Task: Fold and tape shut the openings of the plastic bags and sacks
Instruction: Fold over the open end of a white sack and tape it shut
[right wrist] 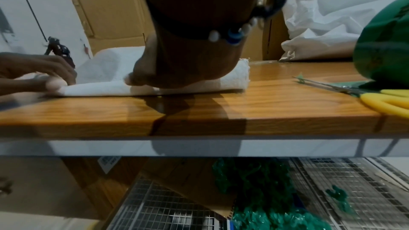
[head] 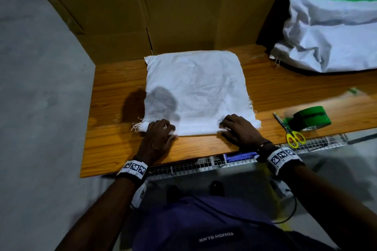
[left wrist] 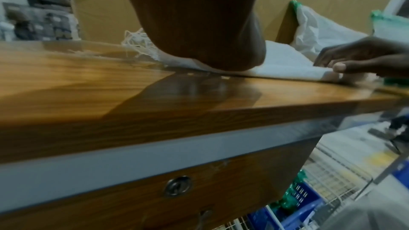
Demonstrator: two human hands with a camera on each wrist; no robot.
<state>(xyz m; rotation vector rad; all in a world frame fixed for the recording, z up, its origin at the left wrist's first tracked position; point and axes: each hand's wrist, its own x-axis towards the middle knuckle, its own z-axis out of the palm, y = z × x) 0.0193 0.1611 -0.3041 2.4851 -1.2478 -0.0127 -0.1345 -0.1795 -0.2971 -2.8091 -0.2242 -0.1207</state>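
Both hands hold the white woven sack's (head: 195, 89) folded near edge flat on the table (head: 114, 144): left hand (head: 159, 136) grips its left end, right hand (head: 236, 128) its right. Green tape roll (head: 311, 117) lies nearer the right hand.

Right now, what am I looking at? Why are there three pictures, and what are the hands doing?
No machine here: a person wears three cameras. One on the head looks down at the table. One on each wrist looks along that hand from low down.

The left hand and right hand both grip the folded near edge of a white sack, rolling its opening shut.

To the right lie a green tape roll and yellow-handled scissors. At the back right sits another white sack, already closed with green tape.
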